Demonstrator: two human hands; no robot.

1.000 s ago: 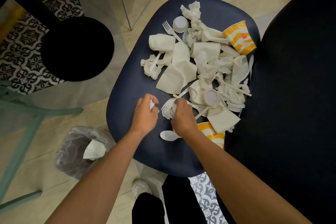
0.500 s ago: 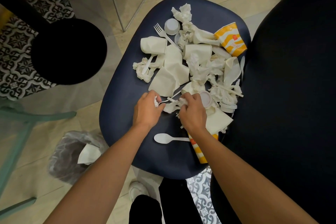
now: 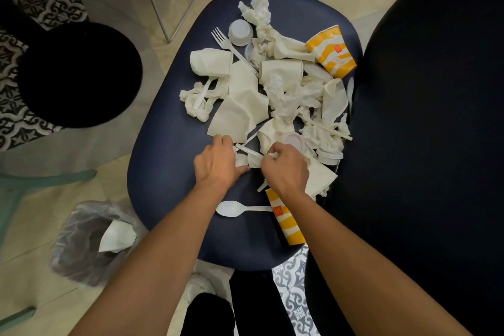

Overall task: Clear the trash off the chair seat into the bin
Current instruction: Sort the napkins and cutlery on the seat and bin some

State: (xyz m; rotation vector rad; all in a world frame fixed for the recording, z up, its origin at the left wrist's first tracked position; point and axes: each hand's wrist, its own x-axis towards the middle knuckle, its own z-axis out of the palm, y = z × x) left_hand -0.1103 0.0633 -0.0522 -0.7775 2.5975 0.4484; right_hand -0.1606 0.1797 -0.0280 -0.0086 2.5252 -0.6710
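A dark blue chair seat (image 3: pixel 163 172) carries a heap of white trash: crumpled napkins (image 3: pixel 286 101), crushed paper cups (image 3: pixel 211 61), a plastic fork (image 3: pixel 227 45) and small lidded tubs (image 3: pixel 293 142). An orange striped cup (image 3: pixel 331 53) lies at the far right of the heap, and another one (image 3: pixel 286 221) lies near the front edge beside a white spoon (image 3: pixel 231 209). My left hand (image 3: pixel 216 163) and my right hand (image 3: pixel 285 169) meet at the heap's near edge. Both are closed on white plastic cutlery and scraps (image 3: pixel 249 154) between them. The lined bin (image 3: pixel 90 243) stands on the floor at lower left with a white paper inside.
A large dark chair back or seat (image 3: pixel 431 144) fills the right side. A round black stool (image 3: pixel 79 73) stands at the left over patterned tiles. A green metal frame (image 3: pixel 32 180) runs along the left edge. My shoes and dark trousers (image 3: pixel 218 308) show below the seat.
Both hands have moved a little forward and closer together at the heap's near edge, gathering white cutlery and scraps. The view has shifted so the near orange cup shows more.
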